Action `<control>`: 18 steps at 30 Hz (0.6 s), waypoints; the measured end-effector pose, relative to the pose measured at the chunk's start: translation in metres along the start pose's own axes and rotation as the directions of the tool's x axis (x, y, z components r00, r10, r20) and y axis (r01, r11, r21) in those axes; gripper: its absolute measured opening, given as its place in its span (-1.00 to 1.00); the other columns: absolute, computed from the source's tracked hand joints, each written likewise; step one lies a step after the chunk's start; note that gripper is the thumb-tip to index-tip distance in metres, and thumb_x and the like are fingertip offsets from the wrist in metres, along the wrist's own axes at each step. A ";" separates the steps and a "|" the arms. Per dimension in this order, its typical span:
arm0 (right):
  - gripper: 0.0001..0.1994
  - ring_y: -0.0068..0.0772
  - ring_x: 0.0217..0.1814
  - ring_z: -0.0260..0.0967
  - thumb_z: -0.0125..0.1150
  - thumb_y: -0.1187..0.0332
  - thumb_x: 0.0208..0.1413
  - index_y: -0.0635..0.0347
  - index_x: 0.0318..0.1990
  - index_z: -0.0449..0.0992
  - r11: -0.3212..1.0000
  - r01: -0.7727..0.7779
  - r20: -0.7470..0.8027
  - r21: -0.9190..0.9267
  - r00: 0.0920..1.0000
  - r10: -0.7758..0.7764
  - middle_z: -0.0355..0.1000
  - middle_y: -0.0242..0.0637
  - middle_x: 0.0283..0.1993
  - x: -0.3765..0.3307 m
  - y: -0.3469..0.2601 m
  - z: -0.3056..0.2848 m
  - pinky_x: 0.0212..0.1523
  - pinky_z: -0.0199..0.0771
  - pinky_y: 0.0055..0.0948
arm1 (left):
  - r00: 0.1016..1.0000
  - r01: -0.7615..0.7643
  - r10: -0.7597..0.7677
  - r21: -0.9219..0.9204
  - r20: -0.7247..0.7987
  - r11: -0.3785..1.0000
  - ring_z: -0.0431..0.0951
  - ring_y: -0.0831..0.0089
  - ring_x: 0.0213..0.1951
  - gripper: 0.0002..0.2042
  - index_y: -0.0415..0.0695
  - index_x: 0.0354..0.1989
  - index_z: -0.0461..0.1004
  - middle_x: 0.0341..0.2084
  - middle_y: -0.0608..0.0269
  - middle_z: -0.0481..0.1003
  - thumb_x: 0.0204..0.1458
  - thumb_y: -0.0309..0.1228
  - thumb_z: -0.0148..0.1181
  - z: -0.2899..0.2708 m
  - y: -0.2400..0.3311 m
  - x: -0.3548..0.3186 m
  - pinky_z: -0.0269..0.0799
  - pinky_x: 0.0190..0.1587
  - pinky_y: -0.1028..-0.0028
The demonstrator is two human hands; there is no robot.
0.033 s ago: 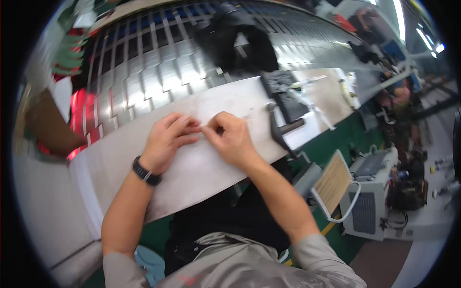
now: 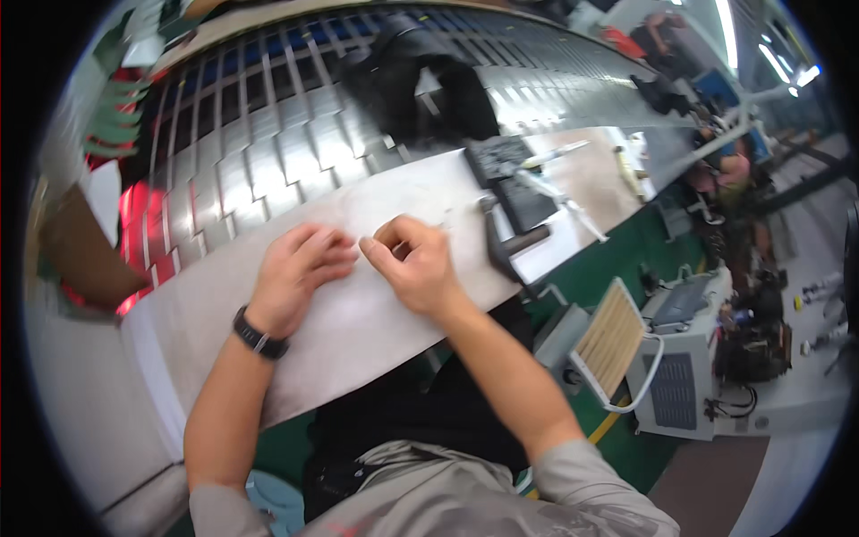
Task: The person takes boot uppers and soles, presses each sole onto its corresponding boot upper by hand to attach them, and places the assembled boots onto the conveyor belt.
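Over the pale worktop [image 2: 358, 349], my two hands are close together with a narrow gap between the fingertips. My left hand [image 2: 295, 273], below a black wristband, has loosely bent fingers with the thumb apart; motion blurs the tips, and nothing shows in it. Thumb and forefinger meet in a pinch on my right hand [image 2: 419, 267], its other fingers curled in. Whatever that pinch holds, if anything, is too small or hidden to make out. To the right of this hand lies a black tray-like object [image 2: 521, 204] with a dark handle-shaped piece [image 2: 523, 242].
Beyond the worktop runs a slatted metal conveyor [image 2: 268, 148] carrying a black bulky item [image 2: 461, 98]. Brown cardboard [image 2: 85, 237] stands at the left. A white-handled tool [image 2: 582, 219] lies at the right. Past the edge are a wood-slatted seat [image 2: 608, 345], a grey machine [image 2: 676, 385] and a person [image 2: 734, 166].
My left hand has drawn slightly away from the right, so the fingertips no longer meet. The right hand keeps its pinch. The whole view has shifted a little.
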State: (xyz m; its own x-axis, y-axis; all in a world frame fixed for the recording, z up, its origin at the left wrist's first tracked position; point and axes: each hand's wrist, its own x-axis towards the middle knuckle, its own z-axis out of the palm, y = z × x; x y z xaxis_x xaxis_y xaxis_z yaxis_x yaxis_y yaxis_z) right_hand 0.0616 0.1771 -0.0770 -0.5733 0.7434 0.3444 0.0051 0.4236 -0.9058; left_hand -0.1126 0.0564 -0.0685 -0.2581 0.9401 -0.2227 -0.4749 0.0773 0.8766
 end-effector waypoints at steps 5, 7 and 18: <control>-0.69 -0.18 -0.55 0.42 0.39 0.33 0.19 0.31 -0.51 0.47 0.990 0.041 -0.011 -0.132 0.999 -0.043 0.45 -0.09 -0.54 -0.004 -0.003 0.005 -0.47 0.38 -0.22 | 0.999 -0.021 0.020 0.023 0.027 1.000 0.69 0.34 -0.04 -0.69 -0.24 0.05 0.50 -0.03 0.09 0.62 0.45 -0.20 0.10 -0.003 0.000 -0.001 0.64 0.05 0.34; -0.69 -0.12 -0.51 0.44 0.39 0.32 0.18 0.30 -0.51 0.48 0.988 0.049 -0.005 -0.146 0.999 -0.051 0.46 -0.09 -0.52 -0.004 -0.006 0.002 -0.45 0.40 -0.20 | 0.999 -0.029 0.029 0.020 0.015 0.999 0.68 0.35 -0.03 -0.69 -0.23 0.05 0.50 -0.04 0.09 0.61 0.46 -0.20 0.08 0.001 0.001 -0.002 0.64 0.05 0.35; -0.70 -0.29 -0.52 0.44 0.42 0.34 0.20 0.30 -0.50 0.49 0.985 0.044 0.022 -0.164 0.999 -0.041 0.49 -0.15 -0.51 -0.003 0.003 -0.009 -0.44 0.41 -0.31 | 0.924 -0.026 0.232 0.554 -0.305 0.832 0.59 0.36 0.13 -0.52 -0.28 0.25 0.49 0.04 0.13 0.59 0.38 -0.11 0.19 -0.069 0.034 0.026 0.47 0.22 0.38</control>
State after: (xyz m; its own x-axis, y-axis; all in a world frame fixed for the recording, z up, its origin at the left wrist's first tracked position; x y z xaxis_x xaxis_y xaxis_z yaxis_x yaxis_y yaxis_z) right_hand 0.0707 0.1804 -0.0782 -0.5911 0.7139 0.3755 0.1142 0.5349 -0.8371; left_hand -0.1939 0.0601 -0.0739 -0.6055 0.7848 -0.1324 0.0774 0.2236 0.9716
